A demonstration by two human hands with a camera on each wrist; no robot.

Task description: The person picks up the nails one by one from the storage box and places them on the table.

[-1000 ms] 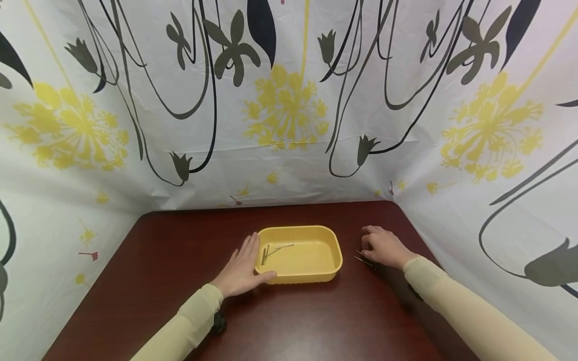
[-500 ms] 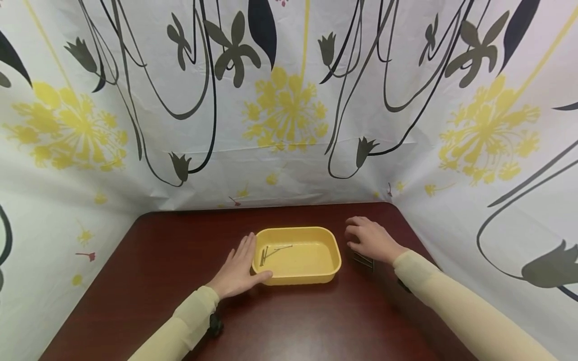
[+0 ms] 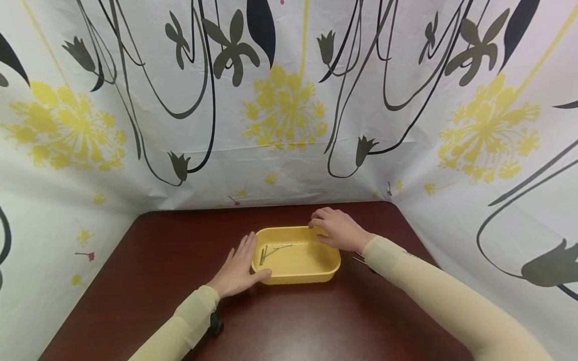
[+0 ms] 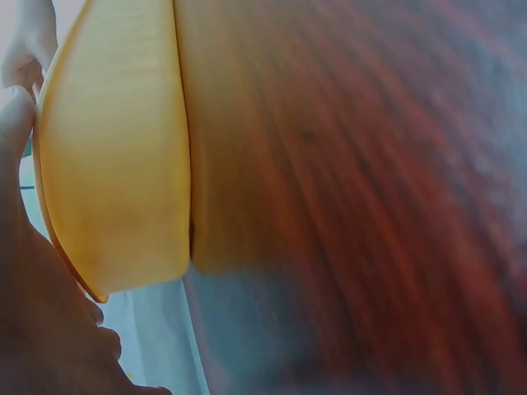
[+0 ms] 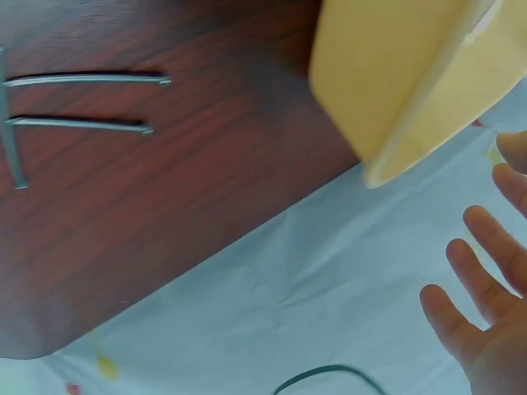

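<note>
My right hand (image 3: 338, 230), its grip unclear, moves from loose nails (image 5: 86, 78) on the surface (image 3: 289, 321) to the yellow tray (image 3: 298, 279)'s far right corner, apparently mid-transfer; my left hand (image 3: 237, 271), fingers straight, braces the left edge.

Long cream sleeves (image 3: 444, 296), small dark device (image 3: 215, 325) at left wrist

The tray (image 3: 300, 279) looks like smooth plastic with a soft sheen, the nails (image 5: 78, 123) like faintly shiny metal. The worktop (image 3: 289, 321) shows wood grain under a glossy finish. The sheet (image 3: 289, 175) resembles creased, matt cloth; the sleeves (image 3: 438, 286), matt cloth.
</note>
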